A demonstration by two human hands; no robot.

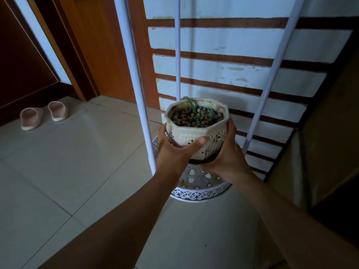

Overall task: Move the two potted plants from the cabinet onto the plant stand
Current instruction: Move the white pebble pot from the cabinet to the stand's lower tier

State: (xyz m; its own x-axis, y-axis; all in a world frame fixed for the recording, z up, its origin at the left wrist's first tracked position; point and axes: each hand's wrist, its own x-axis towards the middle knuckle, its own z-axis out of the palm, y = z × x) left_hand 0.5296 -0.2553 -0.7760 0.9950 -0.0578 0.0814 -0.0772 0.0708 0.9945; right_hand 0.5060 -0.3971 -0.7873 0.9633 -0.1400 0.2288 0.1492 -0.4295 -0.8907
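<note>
A cream ceramic pot [196, 131] with cut-out flower marks, filled with brown and blue clay pebbles and a thin green shoot, is held in both hands. My left hand [174, 152] wraps its left side with the thumb across the front. My right hand [227, 152] cups its right side and base. The pot hangs just above the round white lattice tray [200, 193] of the plant stand, between the stand's white uprights [139, 84]. Only this one pot is in view.
A wall of white boards and brown strips rises behind the stand. A dark cabinet side [330, 133] stands at the right. Beige floor tiles spread to the left, with a pair of pink slippers [43, 114] by a wooden door.
</note>
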